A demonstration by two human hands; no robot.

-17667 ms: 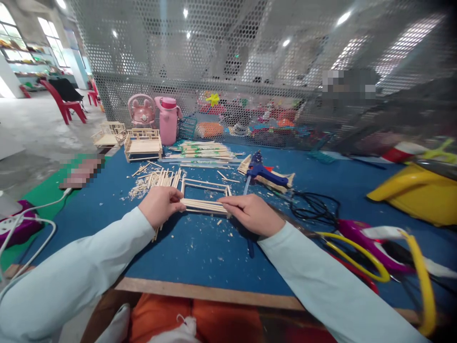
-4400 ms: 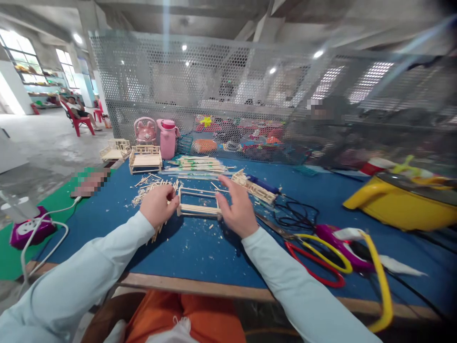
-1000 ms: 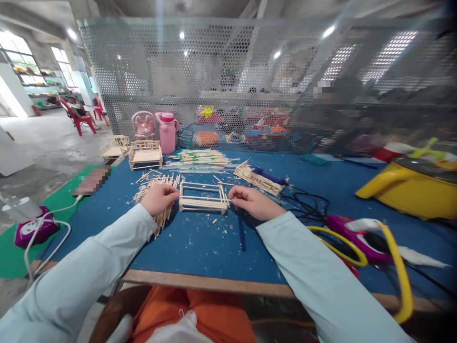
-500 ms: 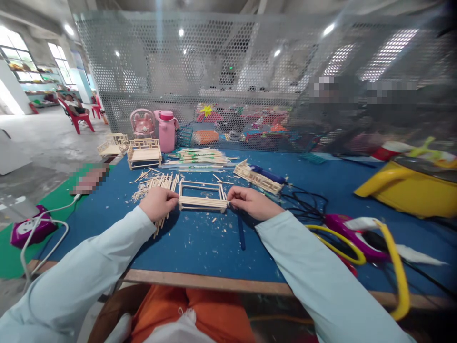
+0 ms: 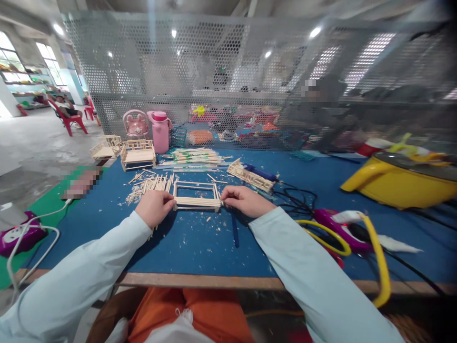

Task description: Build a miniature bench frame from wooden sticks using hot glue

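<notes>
A small frame built of thin wooden sticks (image 5: 197, 203) rests on the blue table mat in front of me, several sticks laid side by side along its near edge. At its left end, my left hand (image 5: 154, 208) is closed, thumb and forefinger pinching the ends of those sticks. My right hand (image 5: 248, 200) pinches the opposite end, its other fingers curled in. Partly under my left hand lies a pile of loose wooden sticks (image 5: 160, 182). Below my right hand is a slim dark blue tool (image 5: 235, 231); its upper end is hidden.
Finished stick models (image 5: 138, 155) stand at the back left beside a pink bottle (image 5: 161, 134). Bagged sticks (image 5: 196, 156) lie behind the frame. A blue-handled tool (image 5: 257, 172) rests on another stick piece, its cable running right to a purple power strip (image 5: 321, 219). A yellow pot (image 5: 403, 183) sits far right.
The whole view has shifted a little, so things appear further left. Both hands keep their pinch at the two ends of the stick frame, which looks unchanged.
</notes>
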